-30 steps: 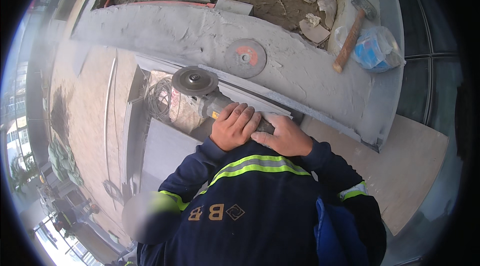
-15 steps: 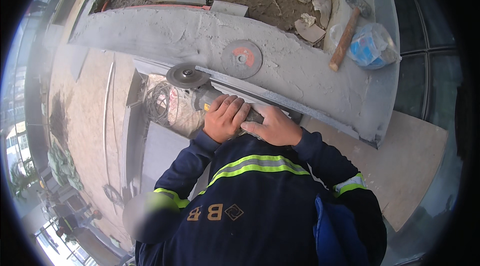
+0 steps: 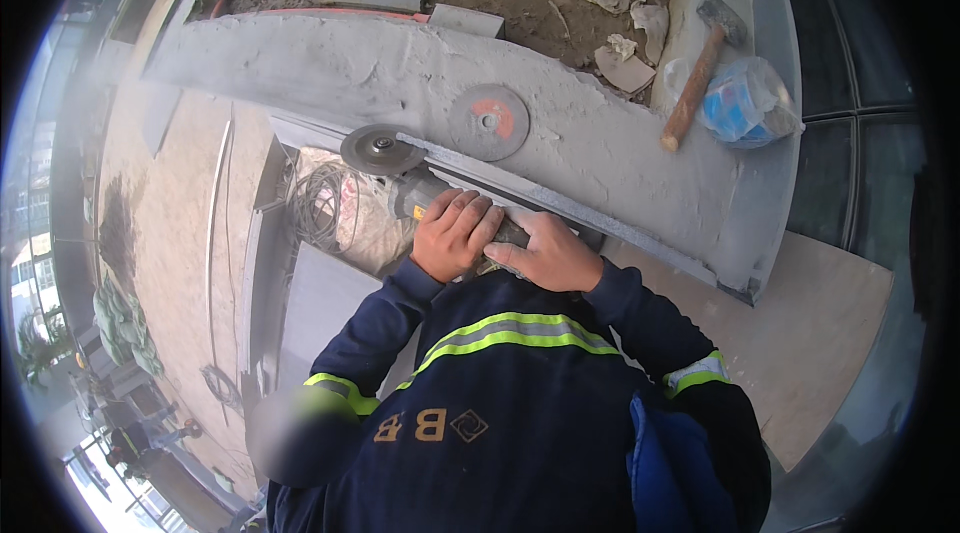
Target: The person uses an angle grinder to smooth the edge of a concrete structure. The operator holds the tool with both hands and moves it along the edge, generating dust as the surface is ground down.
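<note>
Clearly both hands are on the grinder [image 3: 425, 188], which lies along the lower edge of the curved grey concrete ledge [image 3: 330, 63]. The left hand [image 3: 455, 233] has its fingers [image 3: 470, 213] wrapped over the barrel just behind the head, clamped on it; the right hand [image 3: 550, 253] is closed around the rear of the body, its fingers tucked under and mostly hidden. The grinding wheel [image 3: 382, 150] sits flat at the near end of a thin grey strip [image 3: 560, 203] that runs along the ledge's underside edge, touching or very close to it; I cannot tell whether it is biting.

To do this well, I would judge that the wheel should meet the strip at a shallow, steady angle and travel along the edge in one even line, not dwell in one spot. The forward hand should steer and press lightly while the rear hand carries the weight. The person leans out over a drop, with cables [image 3: 325, 203] coiled below the wheel, so the body should stay braced and the tool's cord kept behind, away from the wheel. No guard shows over the wheel from this view, so sleeves and fingers want to stay well back.

On top of the ledge a spare disc [image 3: 488, 122] with a red centre lies just beyond the wheel; a hammer [image 3: 700, 68] and a blue plastic bag [image 3: 745, 103] rest well apart to the right, near loose rubble [image 3: 620, 33] on the soil.
</note>
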`<action>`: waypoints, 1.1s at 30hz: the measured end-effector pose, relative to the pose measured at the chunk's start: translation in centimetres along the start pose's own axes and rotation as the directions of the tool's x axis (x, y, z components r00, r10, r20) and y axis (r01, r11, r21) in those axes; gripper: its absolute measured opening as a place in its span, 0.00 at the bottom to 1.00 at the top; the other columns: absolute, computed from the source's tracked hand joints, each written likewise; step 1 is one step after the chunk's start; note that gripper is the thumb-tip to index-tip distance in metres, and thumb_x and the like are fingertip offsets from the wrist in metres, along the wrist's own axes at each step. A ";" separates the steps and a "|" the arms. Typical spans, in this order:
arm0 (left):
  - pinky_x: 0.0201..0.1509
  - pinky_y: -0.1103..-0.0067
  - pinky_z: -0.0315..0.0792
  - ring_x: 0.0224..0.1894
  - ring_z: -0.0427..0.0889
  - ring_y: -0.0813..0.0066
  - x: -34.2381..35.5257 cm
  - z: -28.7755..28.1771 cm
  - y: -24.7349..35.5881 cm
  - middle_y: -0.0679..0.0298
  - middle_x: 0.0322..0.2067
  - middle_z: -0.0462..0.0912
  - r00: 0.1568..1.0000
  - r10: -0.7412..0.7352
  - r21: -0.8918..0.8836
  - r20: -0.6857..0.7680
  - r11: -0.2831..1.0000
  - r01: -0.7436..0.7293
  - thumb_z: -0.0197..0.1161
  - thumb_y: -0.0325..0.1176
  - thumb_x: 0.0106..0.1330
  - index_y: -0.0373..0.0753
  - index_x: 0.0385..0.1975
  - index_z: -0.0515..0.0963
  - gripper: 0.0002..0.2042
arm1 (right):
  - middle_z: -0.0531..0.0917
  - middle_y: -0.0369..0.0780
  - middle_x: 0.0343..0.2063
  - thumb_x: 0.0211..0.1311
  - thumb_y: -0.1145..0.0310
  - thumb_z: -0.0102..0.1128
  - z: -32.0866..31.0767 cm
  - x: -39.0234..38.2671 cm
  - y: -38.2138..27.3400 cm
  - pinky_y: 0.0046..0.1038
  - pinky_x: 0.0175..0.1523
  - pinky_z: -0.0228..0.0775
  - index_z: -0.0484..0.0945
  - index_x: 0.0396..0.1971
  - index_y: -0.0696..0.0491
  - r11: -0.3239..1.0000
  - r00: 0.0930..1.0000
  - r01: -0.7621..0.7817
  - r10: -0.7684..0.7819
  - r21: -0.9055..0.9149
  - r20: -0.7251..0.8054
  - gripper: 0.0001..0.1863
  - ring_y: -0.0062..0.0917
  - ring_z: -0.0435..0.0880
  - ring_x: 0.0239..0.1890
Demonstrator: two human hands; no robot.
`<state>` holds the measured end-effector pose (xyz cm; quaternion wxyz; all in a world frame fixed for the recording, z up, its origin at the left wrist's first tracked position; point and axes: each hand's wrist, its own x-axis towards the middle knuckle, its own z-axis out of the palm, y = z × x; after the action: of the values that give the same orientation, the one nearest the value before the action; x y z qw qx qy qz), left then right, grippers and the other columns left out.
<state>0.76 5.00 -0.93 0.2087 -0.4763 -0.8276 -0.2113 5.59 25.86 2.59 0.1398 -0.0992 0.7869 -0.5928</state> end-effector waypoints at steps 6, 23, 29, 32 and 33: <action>0.58 0.67 0.80 0.49 0.87 0.63 0.1 -0.7 3.2 0.60 0.45 0.85 0.999 0.050 0.029 -0.016 0.998 -0.050 0.63 0.34 0.57 0.39 0.49 0.83 0.19 | 0.86 0.52 0.35 0.68 0.58 0.68 -0.3 -4.1 -1.3 0.38 0.51 0.77 0.80 0.48 0.66 0.998 0.999 -0.049 0.049 0.036 -0.017 0.23 0.40 0.87 0.40; 0.59 0.67 0.80 0.49 0.87 0.63 0.4 -0.4 4.2 0.61 0.44 0.86 0.999 0.030 0.024 -0.014 0.999 -0.029 0.63 0.35 0.56 0.40 0.48 0.84 0.18 | 0.85 0.64 0.43 0.67 0.53 0.69 -1.1 -4.7 -0.7 0.44 0.57 0.78 0.78 0.53 0.71 0.995 0.994 -0.101 0.101 -0.002 0.040 0.33 0.59 0.86 0.52; 0.59 0.66 0.80 0.50 0.87 0.63 0.2 -0.2 3.8 0.61 0.46 0.85 1.000 0.018 0.013 -0.003 1.000 -0.018 0.63 0.35 0.56 0.40 0.49 0.83 0.19 | 0.85 0.64 0.44 0.67 0.52 0.69 -1.3 -4.2 -1.0 0.45 0.56 0.78 0.78 0.51 0.71 0.982 0.977 -0.190 0.189 0.000 0.099 0.32 0.60 0.85 0.52; 0.59 0.65 0.79 0.51 0.87 0.62 0.3 0.0 1.5 0.60 0.47 0.85 1.000 0.006 0.007 0.020 1.000 -0.006 0.64 0.36 0.56 0.39 0.50 0.83 0.20 | 0.85 0.64 0.43 0.67 0.53 0.69 -0.3 -1.9 0.0 0.46 0.55 0.78 0.79 0.49 0.70 0.999 0.999 -0.031 0.031 0.041 -0.005 0.30 0.60 0.85 0.51; 0.59 0.65 0.79 0.51 0.86 0.62 0.4 0.1 0.9 0.59 0.47 0.85 1.000 -0.004 -0.005 0.020 1.000 0.004 0.64 0.36 0.55 0.39 0.50 0.83 0.20 | 0.85 0.64 0.44 0.68 0.54 0.68 -0.1 -1.1 0.2 0.46 0.56 0.77 0.79 0.49 0.69 0.998 1.000 -0.018 0.018 0.066 -0.006 0.29 0.59 0.85 0.52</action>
<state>1.34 5.72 -0.66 0.1990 -0.4773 -0.8300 -0.2090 6.65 26.34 2.50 0.1456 -0.0855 0.7683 -0.6175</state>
